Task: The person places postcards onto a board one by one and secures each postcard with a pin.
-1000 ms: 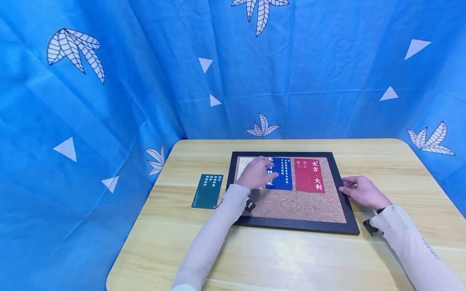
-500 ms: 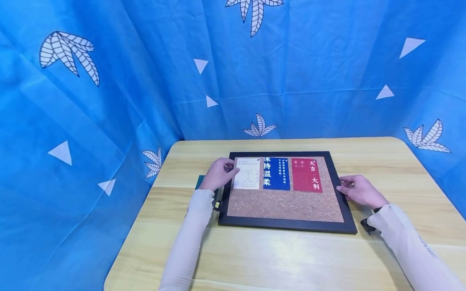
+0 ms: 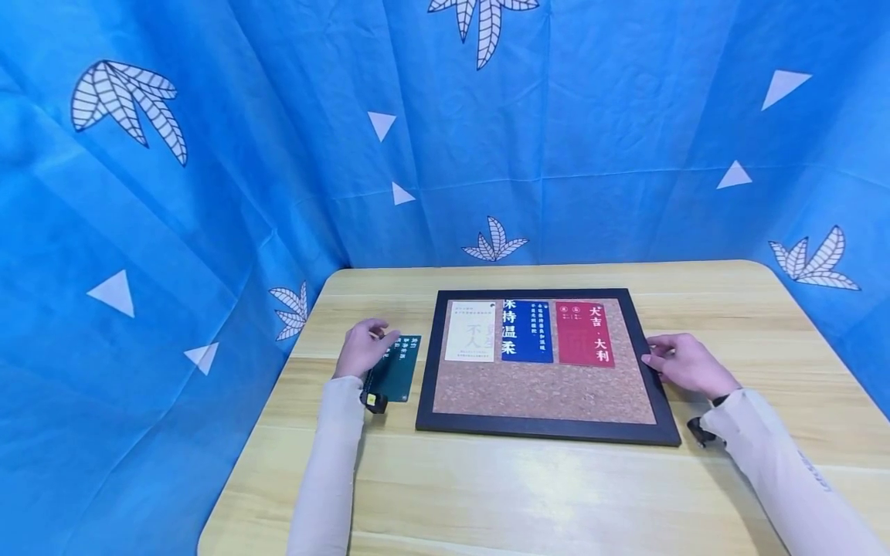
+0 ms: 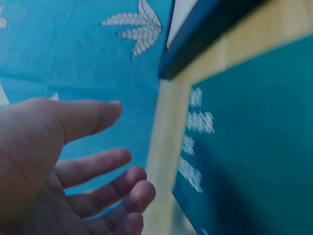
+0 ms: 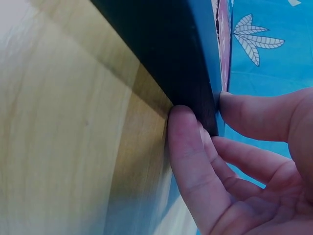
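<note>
My left hand (image 3: 363, 349) hovers at the left part of a dark green card (image 3: 399, 372) with white writing, its fingers apart and holding nothing. In the left wrist view, a gap shows between the fingers (image 4: 139, 193) and the green card (image 4: 254, 132). A black-framed cork board (image 3: 542, 394) lies flat in the middle. At its right edge, my right hand (image 3: 690, 366) grips the frame. The right wrist view has the thumb on the face of the black frame (image 5: 183, 58) and the fingers against its outer side.
Along the board's upper part lie a white card (image 3: 470, 328), a blue card (image 3: 528, 332) and a red card (image 3: 585, 336) in a row. The board rests on a light wood table (image 3: 514, 494). Blue patterned cloth (image 3: 487, 139) hangs behind and at the left.
My left hand has moved left from above the white and blue cards to the green card, uncovering the white card. The right hand stays at the frame's edge.
</note>
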A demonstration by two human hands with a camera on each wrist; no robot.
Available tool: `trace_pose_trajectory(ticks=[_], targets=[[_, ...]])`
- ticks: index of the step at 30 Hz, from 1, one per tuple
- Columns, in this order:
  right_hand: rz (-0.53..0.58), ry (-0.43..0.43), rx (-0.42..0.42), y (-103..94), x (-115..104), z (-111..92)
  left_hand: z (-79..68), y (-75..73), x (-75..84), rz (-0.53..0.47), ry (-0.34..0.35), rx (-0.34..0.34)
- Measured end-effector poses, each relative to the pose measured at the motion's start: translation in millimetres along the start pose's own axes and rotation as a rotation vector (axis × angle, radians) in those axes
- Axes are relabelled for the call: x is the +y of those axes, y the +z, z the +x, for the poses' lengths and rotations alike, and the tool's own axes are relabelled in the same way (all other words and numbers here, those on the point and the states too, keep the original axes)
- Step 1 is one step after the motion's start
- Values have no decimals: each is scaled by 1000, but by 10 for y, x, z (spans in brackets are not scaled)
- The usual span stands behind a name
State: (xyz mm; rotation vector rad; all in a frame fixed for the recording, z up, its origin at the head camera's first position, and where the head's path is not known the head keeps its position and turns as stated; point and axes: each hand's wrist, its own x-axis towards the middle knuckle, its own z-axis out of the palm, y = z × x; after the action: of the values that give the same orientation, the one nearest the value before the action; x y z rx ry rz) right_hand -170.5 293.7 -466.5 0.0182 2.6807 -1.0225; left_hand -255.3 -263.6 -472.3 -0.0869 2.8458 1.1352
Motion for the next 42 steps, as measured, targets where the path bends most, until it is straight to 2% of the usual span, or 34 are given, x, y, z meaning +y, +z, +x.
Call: trace_pose_trajectory(ticks=[2,8,13,18,22,27,33,38,42], targets=[[-1,0,3,-3,-5,-4,2,-8,-75,-10,-50,3],[-17,13,7,-13,-13,-8,57,38,-178,15,-119,-3],[-14,31,0,-33,-15,-11,75,91,-120,100,-163,-35],[-19,21,10,-57,-29,-1,67,127,-36,210,-170,-51],[-26,16,7,-62,-40,9,35,129,6,243,-172,-46],[-21,11,10,-40,-30,7,28,94,22,230,-195,-39],[-18,7,12,-9,-10,3,57,40,-40,219,-253,-79],[-27,23,3,1,-20,0,14,-28,-81,154,-291,-115],[-23,30,-1,-1,-18,-9,30,-42,-138,117,-283,-123]])
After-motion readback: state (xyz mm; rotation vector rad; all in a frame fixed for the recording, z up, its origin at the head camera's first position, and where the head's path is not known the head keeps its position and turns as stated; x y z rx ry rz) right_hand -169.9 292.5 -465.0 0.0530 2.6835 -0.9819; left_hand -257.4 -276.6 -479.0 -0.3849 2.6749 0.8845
